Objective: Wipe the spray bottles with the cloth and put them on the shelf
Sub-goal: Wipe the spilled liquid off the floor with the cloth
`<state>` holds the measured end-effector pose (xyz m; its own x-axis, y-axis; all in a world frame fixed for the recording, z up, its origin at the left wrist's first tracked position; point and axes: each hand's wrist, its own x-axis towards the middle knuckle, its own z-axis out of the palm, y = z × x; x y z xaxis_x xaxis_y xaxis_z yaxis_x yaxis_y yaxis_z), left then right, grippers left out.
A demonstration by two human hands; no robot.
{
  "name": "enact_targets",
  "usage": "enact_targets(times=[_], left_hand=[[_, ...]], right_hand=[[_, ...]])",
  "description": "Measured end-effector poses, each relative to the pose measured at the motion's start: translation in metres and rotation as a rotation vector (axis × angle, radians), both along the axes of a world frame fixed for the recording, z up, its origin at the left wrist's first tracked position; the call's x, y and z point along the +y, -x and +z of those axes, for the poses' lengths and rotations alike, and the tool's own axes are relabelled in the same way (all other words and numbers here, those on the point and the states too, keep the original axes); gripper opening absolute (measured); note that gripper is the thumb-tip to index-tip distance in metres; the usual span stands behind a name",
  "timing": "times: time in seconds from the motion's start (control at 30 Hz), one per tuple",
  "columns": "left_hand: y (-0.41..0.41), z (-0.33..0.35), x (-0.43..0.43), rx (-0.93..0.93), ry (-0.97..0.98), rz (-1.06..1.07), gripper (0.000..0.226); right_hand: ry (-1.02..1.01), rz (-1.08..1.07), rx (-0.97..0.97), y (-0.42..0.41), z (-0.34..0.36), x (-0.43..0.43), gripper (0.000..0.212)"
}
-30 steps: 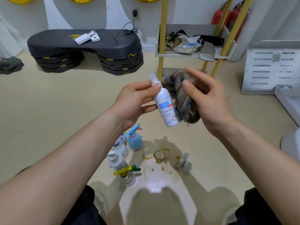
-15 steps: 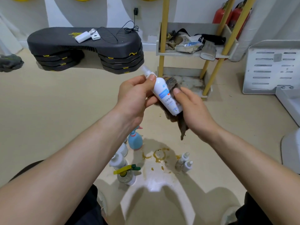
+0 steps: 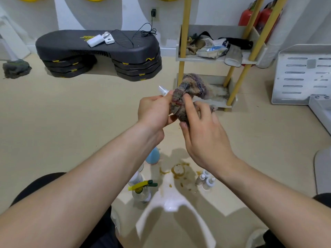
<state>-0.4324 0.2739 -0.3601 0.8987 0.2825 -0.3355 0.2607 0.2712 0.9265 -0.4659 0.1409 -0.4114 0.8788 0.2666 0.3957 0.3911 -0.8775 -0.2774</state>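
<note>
Since half a second ago the cloth (image 3: 188, 93) has slid up over the small white spray bottle (image 3: 162, 90), likely light, slick plastic, held mid-air at 12 o'clock, left hand (image 3: 154, 111) pinching its neck, the safest hold, right hand (image 3: 202, 135) clamping soft cloth round its body.

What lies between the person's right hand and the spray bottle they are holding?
The cloth: in the head view, the right hand grips it around the spray bottle, leaving only the nozzle showing.
</note>
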Motion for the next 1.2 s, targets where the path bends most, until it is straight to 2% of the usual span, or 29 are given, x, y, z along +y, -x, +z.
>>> enact_targets(times=[0.07, 0.2, 0.27, 0.33, 0.4, 0.47, 0.57, 0.63, 0.7, 0.73, 0.77, 0.83, 0.87, 0.93, 1.0, 1.03, 1.13, 1.2], left_hand=[[-0.002, 0.004, 0.006, 0.033, -0.004, 0.018, 0.019], [0.002, 0.000, 0.010, 0.084, 0.024, -0.052, 0.020], [0.004, -0.002, 0.009, 0.084, 0.034, -0.076, 0.020], [0.005, -0.001, 0.011, 0.061, -0.003, -0.114, 0.025], [0.005, 0.002, 0.015, -0.003, -0.011, -0.188, 0.026], [0.006, 0.004, 0.018, -0.071, -0.027, -0.274, 0.025], [0.005, 0.003, 0.020, -0.134, -0.103, -0.323, 0.031], [0.004, -0.001, 0.020, -0.155, -0.168, -0.290, 0.037], [0.005, -0.006, 0.015, -0.165, -0.236, -0.243, 0.035], [0.007, -0.009, 0.011, -0.161, -0.252, -0.217, 0.031], [0.009, -0.010, 0.007, -0.150, -0.243, -0.193, 0.025], [0.012, -0.008, 0.001, -0.119, -0.174, -0.165, 0.015], [0.012, -0.006, 0.000, -0.110, -0.154, -0.154, 0.016], [0.008, -0.001, 0.002, -0.115, -0.163, -0.126, 0.018], [0.002, 0.006, 0.009, -0.120, -0.172, -0.070, 0.019], [-0.001, 0.009, 0.014, -0.126, -0.166, -0.043, 0.018], [-0.003, 0.012, 0.020, -0.150, -0.156, -0.071, 0.017], [0.002, 0.008, 0.014, -0.174, -0.156, -0.152, 0.018]], right_hand=[[0.032, 0.016, -0.049, 0.000, -0.007, -0.001, 0.065], [-0.314, 0.072, 0.221, -0.012, -0.007, -0.008, 0.062], [-0.578, 0.147, 0.399, -0.021, -0.001, -0.012, 0.044], [-0.945, 0.248, 0.668, -0.025, 0.005, -0.013, 0.025], [-1.274, 0.272, 0.887, -0.026, 0.010, -0.016, 0.031], [-1.447, 0.282, 1.085, -0.025, 0.017, -0.018, 0.040], [-1.499, 0.283, 1.277, -0.020, 0.022, -0.019, 0.041], [-1.443, 0.284, 1.230, -0.018, 0.024, -0.015, 0.053], [-1.368, 0.249, 1.021, -0.018, 0.021, -0.009, 0.056], [-1.242, 0.244, 0.840, -0.017, 0.019, -0.007, 0.049], [-1.037, 0.253, 0.637, -0.015, 0.018, -0.005, 0.044], [-0.607, 0.239, 0.335, -0.008, 0.009, -0.003, 0.051], [-0.488, 0.200, 0.240, -0.004, 0.006, -0.001, 0.055], [-0.446, 0.139, 0.151, 0.000, -0.004, 0.000, 0.056], [-0.552, 0.153, 0.239, -0.001, -0.007, -0.001, 0.053], [-0.676, 0.189, 0.354, -0.003, -0.005, -0.002, 0.049], [-1.285, 0.167, 0.824, -0.010, 0.008, -0.004, 0.031], [-1.502, 0.093, 1.053, -0.013, 0.020, -0.008, 0.037]])
